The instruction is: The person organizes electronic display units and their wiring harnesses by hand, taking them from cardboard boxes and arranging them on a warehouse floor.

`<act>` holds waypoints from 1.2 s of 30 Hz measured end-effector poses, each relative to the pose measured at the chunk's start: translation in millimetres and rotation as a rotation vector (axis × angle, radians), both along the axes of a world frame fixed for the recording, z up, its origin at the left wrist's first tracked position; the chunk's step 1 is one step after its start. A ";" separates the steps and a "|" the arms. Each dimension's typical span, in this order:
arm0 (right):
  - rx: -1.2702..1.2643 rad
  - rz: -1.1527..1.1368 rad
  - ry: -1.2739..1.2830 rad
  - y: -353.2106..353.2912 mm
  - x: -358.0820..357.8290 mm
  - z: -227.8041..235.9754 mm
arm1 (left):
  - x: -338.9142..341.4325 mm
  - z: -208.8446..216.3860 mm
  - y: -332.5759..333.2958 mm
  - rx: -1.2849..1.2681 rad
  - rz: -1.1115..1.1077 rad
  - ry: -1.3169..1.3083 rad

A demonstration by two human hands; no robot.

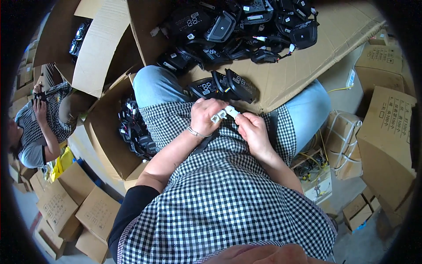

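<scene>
- Head view: the left hand (pixel 206 115) is closed, its thumb and fingers pinching a white connector piece (pixel 218 116) above the lap, just beyond the near corner of a cardboard sheet (pixel 316 61).
- The right hand (pixel 255 132) is closed too, thumb and fingertip gripping a second white connector (pixel 231 111) right beside the first; whether the two are joined, I cannot tell.
- Three black display units (pixel 239 86) lean together at the sheet's near edge, just beyond the hands.
- A pile of black display units (pixel 220 28), with cables and small white plugs, covers the sheet's far left part and reaches toward its far edge; the right edge slants away.
- Below the sheet, jeans (pixel 305 116) show at both knees, with a black-and-white checked apron (pixel 228 198) between.
- A bracelet (pixel 193 131) circles the left wrist.
- Left of the lap, an open carton (pixel 103 141) holds more dark units (pixel 134 125).
- Farther left, another person (pixel 44 116) holds a small black object (pixel 40 95) in both hands.
- Cartons (pixel 382 145) stand at the right.
</scene>
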State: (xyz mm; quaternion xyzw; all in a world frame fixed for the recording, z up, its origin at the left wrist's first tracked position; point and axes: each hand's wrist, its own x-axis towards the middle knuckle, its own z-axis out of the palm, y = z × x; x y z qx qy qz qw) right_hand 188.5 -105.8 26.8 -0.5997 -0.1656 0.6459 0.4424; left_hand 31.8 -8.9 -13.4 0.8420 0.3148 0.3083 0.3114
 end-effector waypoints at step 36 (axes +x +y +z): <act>0.100 -0.788 0.484 236.2 117.5 -177.5 | -7.4 18.8 1.0 -0.260 -0.077 0.204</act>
